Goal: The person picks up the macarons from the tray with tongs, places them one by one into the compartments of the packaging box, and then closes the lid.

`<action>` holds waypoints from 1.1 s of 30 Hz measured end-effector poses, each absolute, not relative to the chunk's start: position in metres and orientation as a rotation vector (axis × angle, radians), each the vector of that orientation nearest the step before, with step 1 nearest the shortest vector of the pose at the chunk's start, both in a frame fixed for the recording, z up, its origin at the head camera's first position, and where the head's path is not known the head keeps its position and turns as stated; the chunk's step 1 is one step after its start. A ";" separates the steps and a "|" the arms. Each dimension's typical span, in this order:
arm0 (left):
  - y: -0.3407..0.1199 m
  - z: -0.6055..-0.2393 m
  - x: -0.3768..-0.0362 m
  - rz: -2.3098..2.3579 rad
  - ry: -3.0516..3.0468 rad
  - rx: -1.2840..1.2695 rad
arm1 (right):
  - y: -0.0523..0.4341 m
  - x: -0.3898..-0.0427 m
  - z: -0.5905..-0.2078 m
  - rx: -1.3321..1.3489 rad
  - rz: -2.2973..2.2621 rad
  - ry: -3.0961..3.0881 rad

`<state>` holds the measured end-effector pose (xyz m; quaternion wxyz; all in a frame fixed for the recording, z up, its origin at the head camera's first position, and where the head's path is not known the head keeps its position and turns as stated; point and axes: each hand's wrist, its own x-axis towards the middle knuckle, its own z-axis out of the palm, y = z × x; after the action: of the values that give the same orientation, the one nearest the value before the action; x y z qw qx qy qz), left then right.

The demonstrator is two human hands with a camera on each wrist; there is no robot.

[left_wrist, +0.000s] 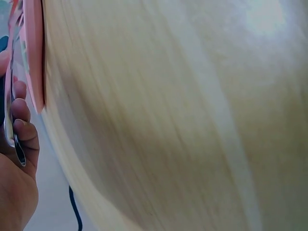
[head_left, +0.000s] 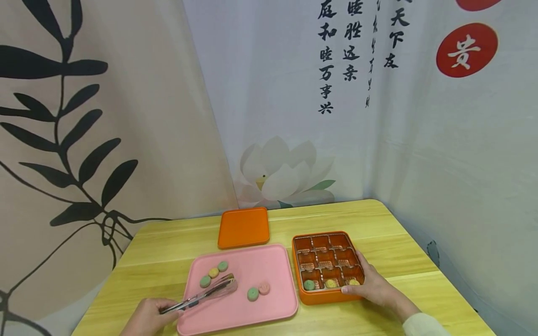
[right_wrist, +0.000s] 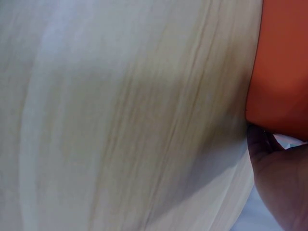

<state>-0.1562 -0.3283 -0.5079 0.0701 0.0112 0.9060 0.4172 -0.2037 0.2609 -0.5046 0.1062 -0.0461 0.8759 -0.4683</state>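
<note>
My left hand (head_left: 149, 315) holds a pair of metal tongs (head_left: 197, 297), their tips low over the pink tray (head_left: 269, 266); whether anything sits between the tips I cannot tell. On the tray, green macarons (head_left: 223, 266) and a yellow macaron (head_left: 214, 272) lie in a row beyond the tongs. To the right, another green macaron and a pink macaron (head_left: 264, 288) touch. My right hand (head_left: 376, 287) grips the near right corner of an orange box (head_left: 321, 297), thumb at the front. In its divided insert's near row sit a green macaron (head_left: 308, 284) and two yellow ones (head_left: 330, 283).
An orange lid (head_left: 244, 227) lies flat behind the pink tray. The wooden table (head_left: 412, 261) has its back edge near a printed curtain (head_left: 286, 93). A dark cable (left_wrist: 73, 207) hangs beyond the table edge in the left wrist view.
</note>
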 end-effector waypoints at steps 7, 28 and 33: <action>-0.328 -0.505 -0.156 1.251 2.724 0.054 | 0.261 -0.204 -0.506 -0.138 -1.403 2.571; -0.299 -0.496 -0.171 1.141 2.863 -0.119 | 0.263 -0.204 -0.506 -0.125 -1.383 2.577; -0.291 -0.494 -0.177 1.159 2.899 0.014 | 0.262 -0.204 -0.505 -0.113 -1.385 2.565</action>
<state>-0.1769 -0.2915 -0.4936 0.0097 0.0046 0.9284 0.3713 -0.2043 0.2618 -0.5054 0.1117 -0.0386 0.8737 -0.4718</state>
